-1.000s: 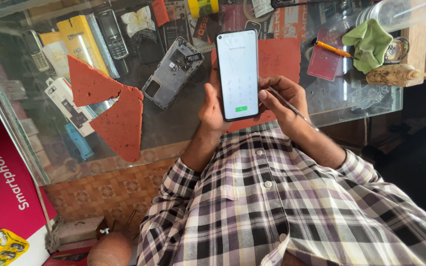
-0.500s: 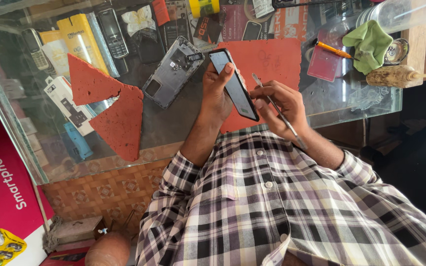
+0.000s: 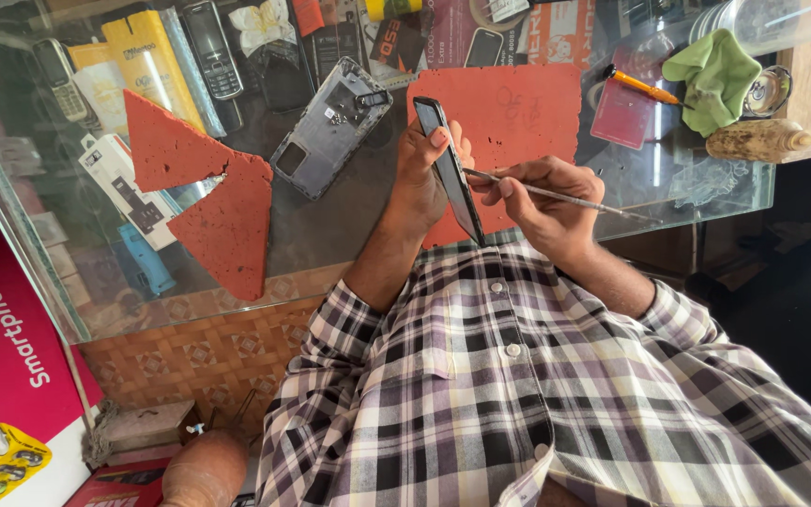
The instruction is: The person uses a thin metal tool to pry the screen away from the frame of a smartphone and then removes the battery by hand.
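Nearest, the left hand (image 3: pixel 421 178) gripped a dark smartphone (image 3: pixel 450 169) edge-on above the red mat (image 3: pixel 527 113), while the right hand (image 3: pixel 542 202) pinched a thin metal tool (image 3: pixel 565 197) against its side (seam apparently unopened). Farther left lay a detached back cover (image 3: pixel 330 127).

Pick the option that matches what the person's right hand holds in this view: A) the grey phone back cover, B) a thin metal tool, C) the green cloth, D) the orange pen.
B: the right hand grips a thin metal tool with its tip at the edge of the phone held by the left hand; the green cloth, orange pen and grey phone back cover lie on the glass counter.
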